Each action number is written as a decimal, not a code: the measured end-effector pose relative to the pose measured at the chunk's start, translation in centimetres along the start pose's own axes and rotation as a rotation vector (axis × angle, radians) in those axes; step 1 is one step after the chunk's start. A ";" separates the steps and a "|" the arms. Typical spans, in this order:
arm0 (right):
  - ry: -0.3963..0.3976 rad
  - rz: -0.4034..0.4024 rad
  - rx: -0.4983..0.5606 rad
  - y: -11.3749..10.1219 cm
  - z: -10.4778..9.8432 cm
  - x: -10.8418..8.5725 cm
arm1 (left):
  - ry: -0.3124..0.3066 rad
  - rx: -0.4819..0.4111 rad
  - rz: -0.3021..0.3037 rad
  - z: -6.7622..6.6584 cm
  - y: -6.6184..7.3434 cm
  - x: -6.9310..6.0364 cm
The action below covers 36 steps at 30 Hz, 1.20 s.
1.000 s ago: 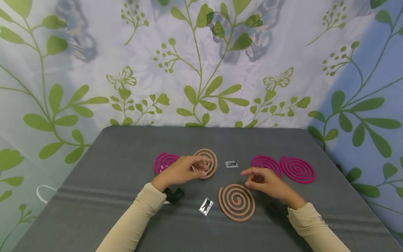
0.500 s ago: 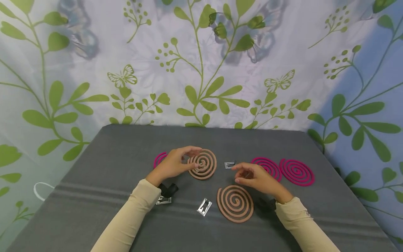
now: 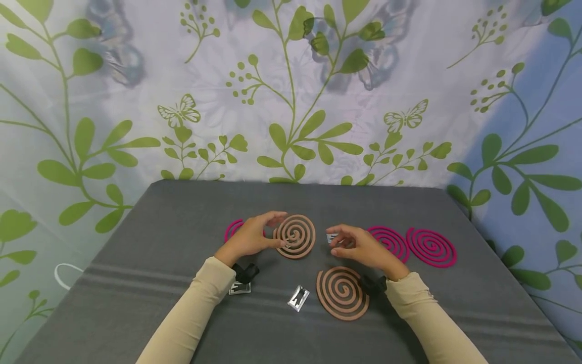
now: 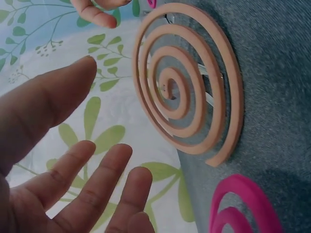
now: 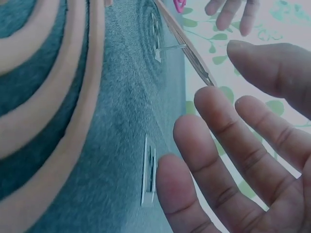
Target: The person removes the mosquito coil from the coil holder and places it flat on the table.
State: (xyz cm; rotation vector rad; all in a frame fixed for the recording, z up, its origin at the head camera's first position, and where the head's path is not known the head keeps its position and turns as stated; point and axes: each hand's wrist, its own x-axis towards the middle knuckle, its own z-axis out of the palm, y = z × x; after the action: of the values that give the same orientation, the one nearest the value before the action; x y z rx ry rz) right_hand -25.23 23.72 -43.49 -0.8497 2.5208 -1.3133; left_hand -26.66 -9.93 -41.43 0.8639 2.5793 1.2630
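Note:
A tan mosquito coil (image 3: 295,236) is raised on a small metal stand, tilted off the cloth in the right wrist view, where its edge (image 5: 187,46) shows. My left hand (image 3: 249,236) is just left of it, thumb and fingers spread and apart from the coil in the left wrist view. Behind that hand a pink mosquito coil (image 3: 231,230) is partly hidden. My right hand (image 3: 364,247) hovers with loosely bent fingers by another metal stand (image 3: 331,236), which those fingers partly cover. Nothing is held in it. Nearer lies a second tan mosquito coil (image 3: 344,290).
Two pink mosquito coils (image 3: 432,245) lie side by side at the right. Flat metal stands (image 3: 297,298) lie at the front middle and by the left wrist. A grey cloth covers the table (image 3: 182,202); a leaf-printed curtain (image 3: 254,111) hangs behind.
My left hand has drawn back leftward from over the raised tan coil, its fingers opening wider. My right hand has moved left and away from me, toward the far metal stand.

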 end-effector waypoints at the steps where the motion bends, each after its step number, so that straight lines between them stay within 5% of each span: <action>1: 0.002 -0.001 0.001 0.0 0.0 0.2 | -0.002 0.014 -0.015 0.0 -0.1 0.0; 9: -0.015 0.024 0.018 0.1 0.6 1.8 | -0.023 0.056 -0.142 0.3 -0.5 0.0; 25: -0.039 0.079 0.148 0.3 2.4 4.3 | -0.028 0.065 -0.243 0.5 -1.2 -0.4; 36: 0.018 0.098 0.185 0.7 2.6 4.9 | -0.045 0.057 -0.269 0.3 -0.9 0.1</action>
State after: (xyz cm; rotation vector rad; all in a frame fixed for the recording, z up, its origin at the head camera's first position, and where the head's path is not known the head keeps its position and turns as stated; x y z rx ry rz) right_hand -28.51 19.46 -45.06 -0.6699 2.3740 -1.4987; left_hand -27.00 -10.09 -42.26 0.5231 2.5987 1.0867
